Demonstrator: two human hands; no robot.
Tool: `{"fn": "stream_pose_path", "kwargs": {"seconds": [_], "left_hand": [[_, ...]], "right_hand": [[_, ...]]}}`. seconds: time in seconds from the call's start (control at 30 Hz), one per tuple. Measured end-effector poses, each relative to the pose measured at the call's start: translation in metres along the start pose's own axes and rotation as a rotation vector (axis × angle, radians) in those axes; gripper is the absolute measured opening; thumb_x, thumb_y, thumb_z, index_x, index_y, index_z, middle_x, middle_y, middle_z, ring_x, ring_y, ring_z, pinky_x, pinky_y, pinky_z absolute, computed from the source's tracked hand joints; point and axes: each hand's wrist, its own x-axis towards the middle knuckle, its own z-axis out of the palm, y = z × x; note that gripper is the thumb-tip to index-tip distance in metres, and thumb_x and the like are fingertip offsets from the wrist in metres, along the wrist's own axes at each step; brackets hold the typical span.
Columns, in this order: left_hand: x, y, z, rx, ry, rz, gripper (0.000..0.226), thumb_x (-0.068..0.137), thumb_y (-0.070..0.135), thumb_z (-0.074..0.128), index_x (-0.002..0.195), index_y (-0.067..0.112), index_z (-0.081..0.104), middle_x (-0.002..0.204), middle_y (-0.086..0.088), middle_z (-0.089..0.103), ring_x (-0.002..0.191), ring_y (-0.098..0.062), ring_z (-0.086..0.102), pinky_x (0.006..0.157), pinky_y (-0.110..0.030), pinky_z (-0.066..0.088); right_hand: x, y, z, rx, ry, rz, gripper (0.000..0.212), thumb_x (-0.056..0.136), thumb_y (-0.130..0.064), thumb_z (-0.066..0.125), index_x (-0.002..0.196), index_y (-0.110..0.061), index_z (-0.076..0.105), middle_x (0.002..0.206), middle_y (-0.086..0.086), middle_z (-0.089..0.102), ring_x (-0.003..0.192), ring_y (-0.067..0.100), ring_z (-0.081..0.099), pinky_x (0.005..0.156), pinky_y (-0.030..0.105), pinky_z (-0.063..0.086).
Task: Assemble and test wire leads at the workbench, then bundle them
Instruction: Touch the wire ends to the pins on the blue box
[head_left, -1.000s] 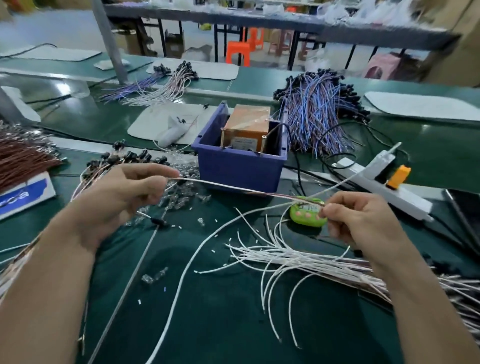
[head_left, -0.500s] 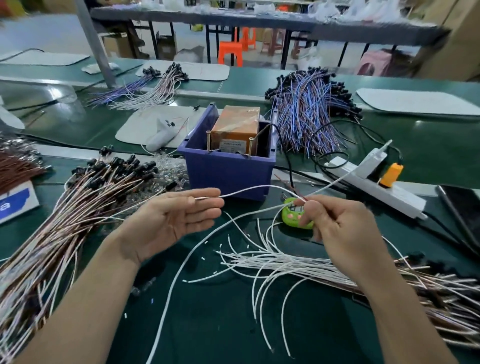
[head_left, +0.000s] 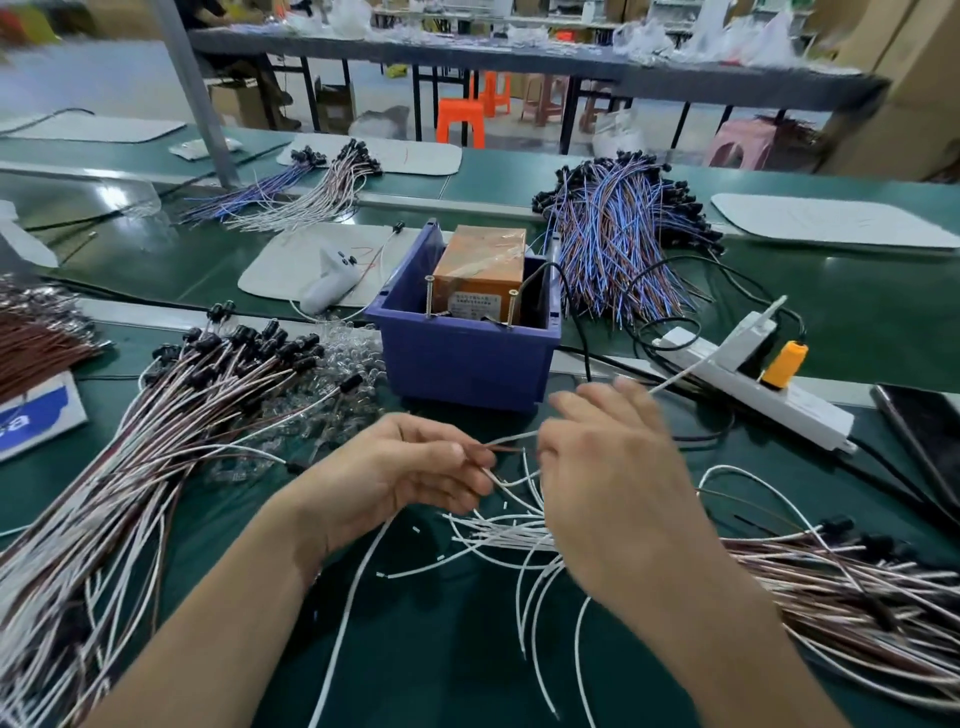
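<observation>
Brown-and-white lead (head_left: 501, 446): pinched at the fingertips of the left hand (head_left: 400, 478), running rightward to the edge of the right hand (head_left: 618, 467), just above the green bench top (head_left: 457, 660).
Left hand: fingers curled in, thumb and fingertips closed on the lead.
Right hand: seen from the back and blurred, fingers reaching forward; I cannot tell whether it grips the lead.
White wires (head_left: 493, 535): a loose fan lying on the bench top, under and just beside the right hand.
Right pile (head_left: 831, 587): brown and white leads with black ends, lying beside the right forearm.
Left pile (head_left: 197, 410): more black-capped leads, spread from beside the left forearm toward the bin.
Clear parts (head_left: 348, 358): a small heap between the left pile and the bin.
Blue bin (head_left: 462, 364): beyond both hands, an orange box (head_left: 480, 267) inside it.
Power strip (head_left: 810, 415): right of the bin, an orange plug (head_left: 784, 364) on it.
Blue-and-brown wires (head_left: 618, 244): a large heap behind the bin, to its right.
</observation>
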Motion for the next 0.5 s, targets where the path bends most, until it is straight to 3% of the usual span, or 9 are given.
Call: {"fn": "stream_pose_path", "kwargs": {"seconds": [0.07,0.1,0.17,0.23,0.37,0.5], "left_hand": [[0.0,-0.002,0.007,0.035,-0.066,0.021,0.024,0.084,0.018,0.076,0.105,0.005,0.079,0.096,-0.017,0.077,0.082,-0.021,0.075,0.078,-0.029,0.06],[0.0,-0.001,0.009,0.027,-0.092,0.033,0.022,0.084,0.017,0.078,0.103,0.006,0.079,0.095,-0.017,0.077,0.082,-0.021,0.075,0.078,-0.03,0.059],[-0.001,0.002,0.011,-0.045,-0.105,0.064,0.025,0.08,0.021,0.084,0.101,0.008,0.079,0.092,-0.014,0.078,0.08,-0.019,0.075,0.078,-0.03,0.059],[-0.002,0.006,0.01,-0.175,-0.109,0.087,0.032,0.078,0.029,0.086,0.102,0.009,0.08,0.092,-0.012,0.078,0.078,-0.017,0.075,0.076,-0.028,0.06],[-0.001,0.005,0.012,-0.223,-0.028,0.118,0.034,0.08,0.034,0.086,0.105,0.011,0.081,0.088,-0.01,0.078,0.078,-0.018,0.075,0.073,-0.026,0.06],[0.004,0.001,0.012,-0.093,0.252,0.136,0.027,0.077,0.025,0.086,0.101,0.012,0.083,0.088,-0.014,0.078,0.075,-0.017,0.074,0.071,-0.025,0.059]], "right_hand": [[0.004,-0.01,0.001,0.091,-0.221,-0.007,0.022,0.093,-0.021,0.053,0.093,-0.025,0.074,0.122,-0.004,0.067,0.12,0.02,0.054,0.115,0.033,0.022],[0.009,-0.01,-0.002,0.212,-0.301,0.035,0.021,0.092,-0.021,0.053,0.086,-0.028,0.072,0.116,-0.007,0.069,0.112,0.017,0.058,0.107,0.033,0.033],[0.018,-0.001,-0.003,0.538,-0.425,0.124,0.022,0.086,-0.022,0.052,0.069,-0.028,0.064,0.079,-0.009,0.067,0.074,0.011,0.059,0.074,0.036,0.049],[0.027,0.007,-0.001,0.793,-0.407,0.127,0.021,0.081,-0.024,0.05,0.064,-0.026,0.063,0.059,-0.007,0.053,0.059,0.011,0.045,0.062,0.039,0.041],[0.029,0.005,0.014,1.124,-0.321,0.163,0.022,0.084,-0.018,0.051,0.066,-0.021,0.063,0.063,0.004,0.057,0.065,0.022,0.049,0.068,0.051,0.045],[0.021,0.004,0.03,1.147,-0.167,0.243,0.021,0.09,-0.021,0.049,0.074,-0.021,0.063,0.051,-0.001,0.05,0.048,0.013,0.041,0.047,0.029,0.034]]}}
